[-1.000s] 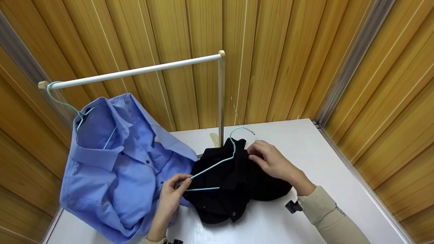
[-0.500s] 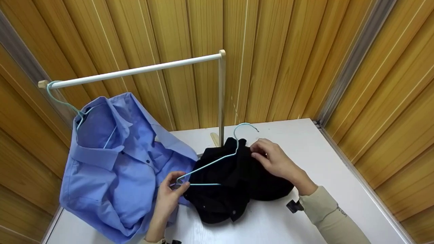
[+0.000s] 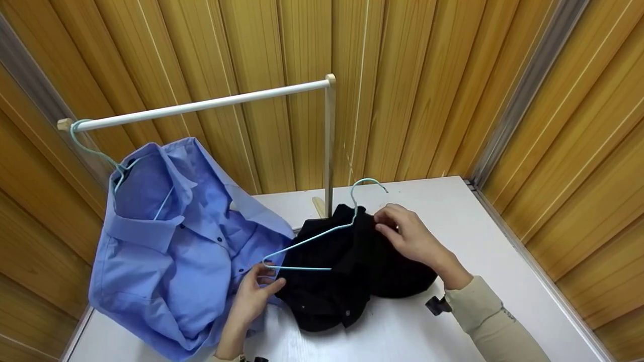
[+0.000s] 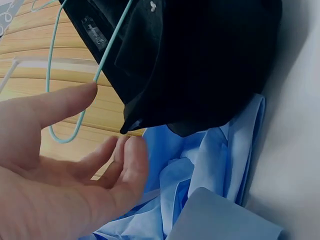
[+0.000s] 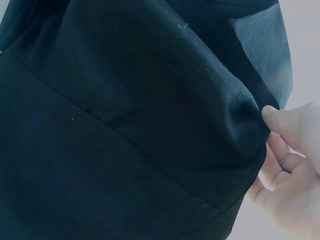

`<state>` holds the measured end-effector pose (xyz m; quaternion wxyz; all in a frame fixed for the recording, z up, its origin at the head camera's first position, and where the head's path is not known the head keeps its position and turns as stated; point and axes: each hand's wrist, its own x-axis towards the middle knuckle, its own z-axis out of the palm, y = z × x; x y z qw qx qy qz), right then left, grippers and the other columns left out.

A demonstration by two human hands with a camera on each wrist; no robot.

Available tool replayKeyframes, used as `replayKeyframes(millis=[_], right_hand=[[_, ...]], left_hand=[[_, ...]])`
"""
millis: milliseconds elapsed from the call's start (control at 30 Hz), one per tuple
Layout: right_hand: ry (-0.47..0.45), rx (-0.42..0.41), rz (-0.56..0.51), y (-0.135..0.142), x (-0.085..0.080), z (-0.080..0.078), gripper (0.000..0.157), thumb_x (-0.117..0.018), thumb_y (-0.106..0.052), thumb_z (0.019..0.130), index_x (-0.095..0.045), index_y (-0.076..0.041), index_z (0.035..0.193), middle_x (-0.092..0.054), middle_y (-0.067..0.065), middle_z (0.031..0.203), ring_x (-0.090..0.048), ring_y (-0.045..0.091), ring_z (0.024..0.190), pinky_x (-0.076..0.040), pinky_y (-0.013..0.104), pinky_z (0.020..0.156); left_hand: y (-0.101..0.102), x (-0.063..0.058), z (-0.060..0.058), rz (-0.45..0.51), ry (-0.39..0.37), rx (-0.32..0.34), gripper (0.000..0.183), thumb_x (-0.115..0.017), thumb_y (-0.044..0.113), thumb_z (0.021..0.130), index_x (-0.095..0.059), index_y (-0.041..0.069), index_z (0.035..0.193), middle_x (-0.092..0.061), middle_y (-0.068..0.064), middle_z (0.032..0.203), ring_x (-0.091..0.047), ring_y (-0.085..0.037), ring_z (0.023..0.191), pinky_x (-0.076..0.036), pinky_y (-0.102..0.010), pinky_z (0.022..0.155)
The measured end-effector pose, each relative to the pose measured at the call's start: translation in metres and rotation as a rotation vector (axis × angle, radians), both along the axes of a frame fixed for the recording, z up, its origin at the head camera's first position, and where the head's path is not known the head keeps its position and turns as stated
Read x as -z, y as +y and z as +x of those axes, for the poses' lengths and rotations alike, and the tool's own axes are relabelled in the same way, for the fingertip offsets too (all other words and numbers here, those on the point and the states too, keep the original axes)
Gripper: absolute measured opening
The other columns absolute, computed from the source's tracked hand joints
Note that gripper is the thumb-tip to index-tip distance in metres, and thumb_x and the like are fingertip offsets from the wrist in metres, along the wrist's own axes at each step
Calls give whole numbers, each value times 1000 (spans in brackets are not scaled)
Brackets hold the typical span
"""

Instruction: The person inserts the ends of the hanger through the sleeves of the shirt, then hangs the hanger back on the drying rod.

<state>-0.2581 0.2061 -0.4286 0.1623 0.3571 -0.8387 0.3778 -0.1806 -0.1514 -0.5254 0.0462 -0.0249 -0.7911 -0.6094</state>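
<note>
A black shirt (image 3: 322,291) lies bunched on the table, its collar label showing in the left wrist view. My right hand (image 3: 410,234) pinches its shoulder near the collar; in the right wrist view the thumb (image 5: 280,120) presses the cloth against the fingers. A light blue wire hanger (image 3: 307,241) is partly inside the shirt, hook up and out past the neck, one end hidden in the cloth. Just below its free corner is my left hand (image 3: 251,296), thumb and fingers spread apart. The left wrist view shows the hanger's bent end (image 4: 65,140) between thumb and fingers, ungripped.
A blue shirt (image 3: 196,281) hangs at the left on another hanger (image 3: 95,151), hooked on the rack's white rail (image 3: 211,103). Behind the black shirt stands the rack's upright post (image 3: 328,151). Wood-panelled walls (image 3: 427,100) enclose the white table (image 3: 437,201).
The left hand has loosened from the hanger's corner and dropped slightly below it. The hanger has shifted up and right, its hook further out. The right hand stays at the shirt, slightly higher.
</note>
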Motion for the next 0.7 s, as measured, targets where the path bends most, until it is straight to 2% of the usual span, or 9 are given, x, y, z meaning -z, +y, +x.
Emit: replayKeyframes(millis=[167, 267, 433, 533, 700], right_hand=[[17, 15, -9, 1, 0, 0, 8, -67, -4, 90, -64, -11, 94, -59, -7, 87, -54, 10, 75, -46, 26, 64], [17, 19, -11, 1, 0, 0, 8, -67, -4, 90, -64, -11, 94, -58, -7, 87, -54, 10, 75, -45, 26, 64], [11, 25, -8, 2, -1, 0, 8, -67, -4, 90, -64, -11, 94, -58, -7, 87, -53, 10, 75, -45, 26, 64], [16, 25, -9, 2, -2, 0, 8, -67, -4, 90, -64, -10, 94, -59, -7, 87, -53, 10, 75, -45, 26, 64], [21, 26, -11, 2, -2, 0, 8, -66, -4, 90, -64, -10, 95, -59, -5, 88, -54, 11, 76, -45, 27, 64]], left_hand=[[1, 2, 0, -75, 2, 62, 44, -77, 15, 81, -59, -9, 113, -62, -15, 103, -57, -29, 95, -47, -43, 85], [1, 4, -1, -91, 1, 81, 40, -76, 10, 81, -60, -10, 111, -62, -14, 101, -57, -27, 94, -48, -39, 83], [0, 8, -3, -93, -9, 102, 30, -72, 0, 82, -59, -14, 106, -61, -19, 95, -57, -30, 87, -48, -30, 72], [0, 9, -4, -95, -22, 100, 29, -73, 1, 82, -60, -13, 105, -61, -17, 94, -58, -28, 83, -47, -26, 67], [-1, 9, -4, -118, -19, 104, 30, -76, 8, 81, -62, -7, 104, -61, -12, 93, -58, -22, 81, -47, -26, 68]])
